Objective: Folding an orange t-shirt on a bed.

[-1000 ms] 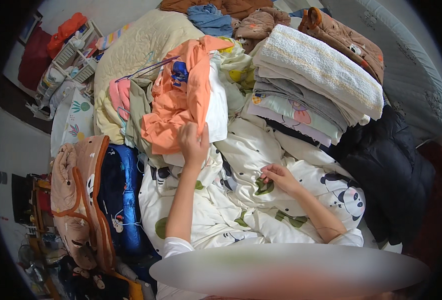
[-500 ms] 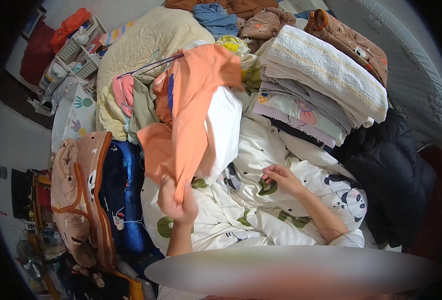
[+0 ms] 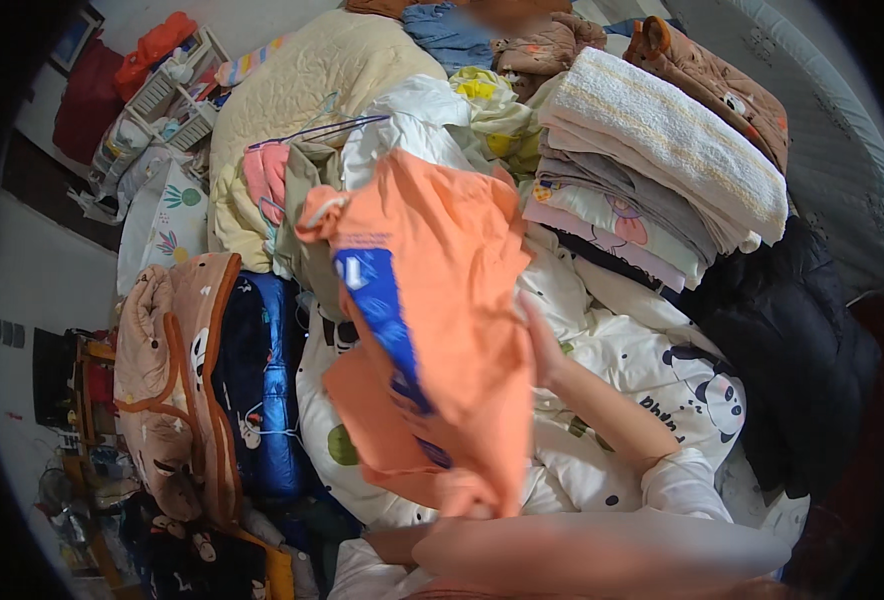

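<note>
An orange T-shirt [image 3: 452, 270] with a blue printed panel hangs in loose folds over the middle of the bed. Its lower end is bunched in my left hand [image 3: 465, 494], which is closed on the cloth close to my body. My right hand [image 3: 546, 350] is up against the shirt's right edge. Its fingers are blurred and partly covered by the orange cloth, so their grip cannot be made out. Beneath the shirt spreads a white panda-print quilt [image 3: 602, 400]. A crumpled white garment [image 3: 402, 115] lies just beyond the shirt.
On the right, a stack of folded towels and clothes [image 3: 672, 140] stands beside a black puffy jacket [image 3: 792, 340]. Folded brown blankets [image 3: 177, 380] and a shiny blue item [image 3: 277, 400] lie left. A purple hanger [image 3: 332, 130] and a cream quilt [image 3: 302, 85] are farther off.
My left hand has drawn the orange T-shirt toward me and rightward, and its blue print now shows. The white cloth beyond is uncovered. My right hand has risen to the shirt's edge.
</note>
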The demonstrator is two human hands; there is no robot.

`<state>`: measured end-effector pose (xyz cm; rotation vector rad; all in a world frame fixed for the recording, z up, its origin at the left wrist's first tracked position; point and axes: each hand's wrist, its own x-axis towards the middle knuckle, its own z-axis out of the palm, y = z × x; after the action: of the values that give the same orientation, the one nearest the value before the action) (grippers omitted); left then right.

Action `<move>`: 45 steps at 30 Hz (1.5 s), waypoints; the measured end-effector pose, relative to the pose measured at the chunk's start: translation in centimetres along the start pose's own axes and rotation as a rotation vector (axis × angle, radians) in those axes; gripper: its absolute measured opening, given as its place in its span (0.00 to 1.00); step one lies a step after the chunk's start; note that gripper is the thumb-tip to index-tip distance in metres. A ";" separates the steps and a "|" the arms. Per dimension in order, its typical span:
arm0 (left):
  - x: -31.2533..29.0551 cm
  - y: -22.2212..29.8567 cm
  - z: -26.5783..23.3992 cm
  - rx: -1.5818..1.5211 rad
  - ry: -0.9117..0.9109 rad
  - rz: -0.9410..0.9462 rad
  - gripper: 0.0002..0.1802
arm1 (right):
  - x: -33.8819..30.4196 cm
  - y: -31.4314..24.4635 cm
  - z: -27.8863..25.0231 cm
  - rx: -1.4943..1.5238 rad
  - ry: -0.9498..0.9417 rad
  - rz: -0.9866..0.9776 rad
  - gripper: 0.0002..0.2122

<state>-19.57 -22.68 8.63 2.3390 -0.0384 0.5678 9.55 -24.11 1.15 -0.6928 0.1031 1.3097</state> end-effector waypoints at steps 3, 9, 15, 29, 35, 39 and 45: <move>1.2 1.1 3.9 -0.272 -0.367 -0.079 0.08 | 3.0 -0.8 -1.7 0.092 -0.126 -0.108 0.31; 6.6 -1.8 4.1 -0.672 -1.084 -0.170 0.11 | 0.1 -1.6 -1.9 -0.156 0.103 -0.107 0.18; 5.8 -1.6 3.1 -0.542 -0.784 -0.062 0.13 | -5.6 -0.8 -5.6 -0.531 0.069 -0.165 0.19; 15.3 -13.2 0.0 0.023 0.077 -0.037 0.21 | -14.6 7.0 -1.1 -1.648 -0.410 -0.265 0.16; 16.5 -18.6 6.6 0.339 -0.007 -0.034 0.25 | -13.3 11.4 -1.1 -1.622 -0.421 -0.395 0.17; 15.5 -21.3 8.3 0.282 0.023 -0.033 0.17 | -12.2 13.4 -0.9 -1.604 -0.423 -0.474 0.18; 14.7 -23.0 8.7 0.198 0.083 -0.062 0.08 | -12.2 14.6 -3.4 -1.580 -0.442 -0.602 0.21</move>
<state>1.33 -9.37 -5.81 2.4952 0.1348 0.6631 -6.17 -34.97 -2.08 -1.5278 -1.5271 0.7069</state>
